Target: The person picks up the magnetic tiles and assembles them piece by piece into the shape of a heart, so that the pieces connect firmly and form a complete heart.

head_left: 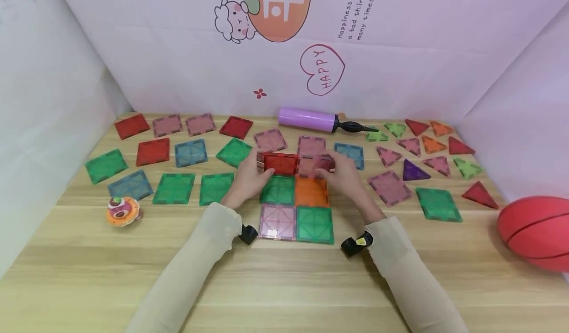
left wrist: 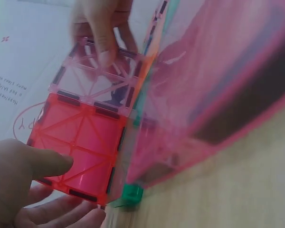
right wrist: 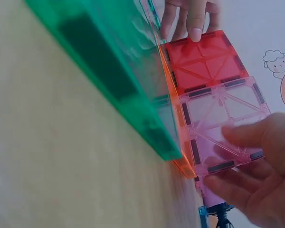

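Note:
My left hand [head_left: 246, 179] pinches a red square magnetic tile [head_left: 281, 166] by its outer side, thumb in front and fingers behind. A pink square magnetic tile [right wrist: 210, 111] is pinched the same way by my right hand [head_left: 345, 177]. Both tiles stand roughly upright, side by side with edges meeting. They are at the far edge of a flat block of square tiles: green [head_left: 277, 190] and orange [head_left: 312, 191] behind, pale pink [head_left: 277, 222] and green [head_left: 314, 224] in front. Whether their lower edges touch the block is hard to tell.
Loose square tiles, such as a green one [head_left: 173, 188], lie to the left. Triangle tiles, including a purple one [head_left: 415, 171], lie right. A purple pump [head_left: 307, 119] lies at the back, a small toy figure [head_left: 122, 211] at left, a red basketball [head_left: 538, 233] at right.

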Motion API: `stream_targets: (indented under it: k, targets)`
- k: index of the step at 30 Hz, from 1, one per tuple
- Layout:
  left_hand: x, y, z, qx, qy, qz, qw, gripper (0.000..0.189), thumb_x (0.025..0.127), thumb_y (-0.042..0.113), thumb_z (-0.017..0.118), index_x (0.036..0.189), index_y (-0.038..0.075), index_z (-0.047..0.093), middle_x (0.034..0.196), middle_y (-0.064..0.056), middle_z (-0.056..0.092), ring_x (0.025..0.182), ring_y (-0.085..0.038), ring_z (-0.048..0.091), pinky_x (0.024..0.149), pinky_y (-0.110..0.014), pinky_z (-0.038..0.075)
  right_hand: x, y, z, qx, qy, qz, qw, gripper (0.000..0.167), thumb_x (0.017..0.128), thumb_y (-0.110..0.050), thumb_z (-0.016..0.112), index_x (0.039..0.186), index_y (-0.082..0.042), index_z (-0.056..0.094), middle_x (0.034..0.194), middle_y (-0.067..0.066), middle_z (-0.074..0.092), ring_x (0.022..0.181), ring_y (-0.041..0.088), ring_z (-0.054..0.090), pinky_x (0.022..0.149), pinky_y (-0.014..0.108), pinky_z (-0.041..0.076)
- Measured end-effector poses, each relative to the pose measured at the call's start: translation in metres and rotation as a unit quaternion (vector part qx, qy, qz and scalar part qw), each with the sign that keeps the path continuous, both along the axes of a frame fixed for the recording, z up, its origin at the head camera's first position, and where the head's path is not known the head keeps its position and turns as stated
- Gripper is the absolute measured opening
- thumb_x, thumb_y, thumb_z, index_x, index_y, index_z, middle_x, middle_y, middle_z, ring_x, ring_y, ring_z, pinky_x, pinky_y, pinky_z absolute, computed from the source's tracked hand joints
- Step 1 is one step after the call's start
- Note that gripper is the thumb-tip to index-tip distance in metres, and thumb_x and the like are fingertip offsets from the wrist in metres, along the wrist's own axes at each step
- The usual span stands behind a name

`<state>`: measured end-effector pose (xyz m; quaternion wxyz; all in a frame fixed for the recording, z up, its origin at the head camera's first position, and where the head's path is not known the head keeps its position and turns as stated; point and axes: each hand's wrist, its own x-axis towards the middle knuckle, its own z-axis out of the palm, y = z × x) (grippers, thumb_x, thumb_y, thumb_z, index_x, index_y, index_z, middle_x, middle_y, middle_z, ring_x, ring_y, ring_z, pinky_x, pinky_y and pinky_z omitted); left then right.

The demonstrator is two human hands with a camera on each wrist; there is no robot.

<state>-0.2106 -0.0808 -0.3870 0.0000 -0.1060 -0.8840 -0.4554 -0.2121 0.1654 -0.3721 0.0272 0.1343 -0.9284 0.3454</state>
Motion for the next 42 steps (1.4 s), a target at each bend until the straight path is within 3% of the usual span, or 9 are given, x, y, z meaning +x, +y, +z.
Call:
stream_targets:
  k: [5, 9, 13, 16, 20, 29, 34, 39, 42]
  targets:
    - [0.012, -0.007, 0.000, 0.057, -0.054, 0.014, 0.9968, 0.043, 0.095, 0.011, 0.051, 0.134, -0.002, 0.037, 0.133, -0.023, 0.051, 0.123, -0.035, 0.052, 0.102, -0.045, 0.043, 0.004, 0.000, -0.004, -0.040, -0.083, -0.024, 0.9955, 0.042, 0.094, -0.015, 0.060, 0.130, 0.003, 0.049, 0.117, 0.023, 0.059, 0.106, 0.036, 0.057, 0.092, 0.048, 0.048]
    - [0.031, -0.010, 0.001, 0.111, -0.083, 0.037, 0.9896, 0.047, 0.093, 0.006, 0.045, 0.137, -0.005, 0.034, 0.138, -0.026, 0.046, 0.128, -0.038, 0.047, 0.107, -0.045, 0.038, 0.009, 0.000, -0.010, -0.088, -0.121, -0.039, 0.9879, 0.043, 0.097, -0.015, 0.053, 0.133, 0.006, 0.045, 0.127, 0.025, 0.054, 0.120, 0.036, 0.052, 0.101, 0.047, 0.043]
    - [0.052, -0.010, 0.003, 0.150, -0.114, 0.052, 0.9807, 0.049, 0.093, 0.004, 0.046, 0.139, -0.006, 0.032, 0.140, -0.027, 0.043, 0.129, -0.039, 0.045, 0.106, -0.046, 0.039, 0.016, -0.002, -0.010, -0.166, -0.165, -0.044, 0.9713, 0.044, 0.099, -0.014, 0.048, 0.136, 0.007, 0.037, 0.140, 0.026, 0.041, 0.133, 0.035, 0.041, 0.107, 0.045, 0.038]
    - [0.061, -0.007, 0.006, 0.184, -0.149, 0.054, 0.9701, 0.051, 0.092, 0.001, 0.048, 0.140, -0.006, 0.031, 0.138, -0.028, 0.045, 0.127, -0.039, 0.047, 0.102, -0.046, 0.043, 0.020, -0.003, -0.005, -0.200, -0.188, -0.039, 0.9607, 0.049, 0.100, -0.012, 0.046, 0.141, 0.007, 0.029, 0.146, 0.027, 0.032, 0.138, 0.037, 0.033, 0.109, 0.047, 0.035]
    - [0.066, -0.003, 0.009, 0.209, -0.173, 0.055, 0.9609, 0.049, 0.088, -0.004, 0.047, 0.136, -0.008, 0.035, 0.132, -0.030, 0.048, 0.122, -0.039, 0.050, 0.096, -0.042, 0.048, 0.026, -0.005, -0.005, -0.229, -0.204, -0.053, 0.9504, 0.051, 0.100, -0.010, 0.046, 0.144, 0.006, 0.026, 0.149, 0.026, 0.028, 0.140, 0.035, 0.031, 0.110, 0.046, 0.033]
    - [0.071, 0.004, 0.008, 0.194, -0.160, 0.107, 0.9619, 0.033, 0.086, -0.002, 0.050, 0.119, -0.005, 0.046, 0.120, -0.021, 0.053, 0.113, -0.030, 0.051, 0.093, -0.037, 0.046, 0.035, -0.014, -0.019, -0.350, -0.223, -0.093, 0.9052, 0.055, 0.097, -0.001, 0.045, 0.146, 0.000, 0.021, 0.157, 0.017, 0.016, 0.147, 0.025, 0.013, 0.117, 0.040, 0.021]
    - [0.071, 0.007, 0.005, 0.208, -0.156, 0.111, 0.9593, 0.029, 0.087, -0.005, 0.050, 0.116, -0.006, 0.045, 0.118, -0.023, 0.052, 0.112, -0.033, 0.051, 0.095, -0.041, 0.046, 0.041, -0.004, -0.009, -0.340, -0.262, -0.080, 0.8995, 0.059, 0.099, -0.006, 0.043, 0.149, -0.001, 0.013, 0.157, 0.018, 0.010, 0.146, 0.029, 0.014, 0.117, 0.042, 0.020]
    - [0.071, 0.006, 0.002, 0.204, -0.156, 0.106, 0.9606, 0.030, 0.087, -0.004, 0.049, 0.116, -0.006, 0.044, 0.119, -0.022, 0.050, 0.113, -0.033, 0.050, 0.095, -0.041, 0.046, 0.048, 0.014, 0.012, -0.253, -0.309, -0.067, 0.9146, 0.065, 0.100, -0.017, 0.043, 0.151, -0.002, 0.006, 0.156, 0.022, 0.011, 0.142, 0.035, 0.025, 0.112, 0.047, 0.030]
    - [0.069, 0.005, 0.002, 0.202, -0.153, 0.100, 0.9622, 0.032, 0.086, -0.004, 0.049, 0.117, -0.006, 0.044, 0.119, -0.022, 0.051, 0.113, -0.032, 0.050, 0.095, -0.040, 0.045, 0.051, 0.018, 0.023, -0.233, -0.343, -0.054, 0.9084, 0.063, 0.100, -0.017, 0.042, 0.149, 0.004, 0.008, 0.151, 0.027, 0.022, 0.136, 0.039, 0.034, 0.107, 0.047, 0.038]
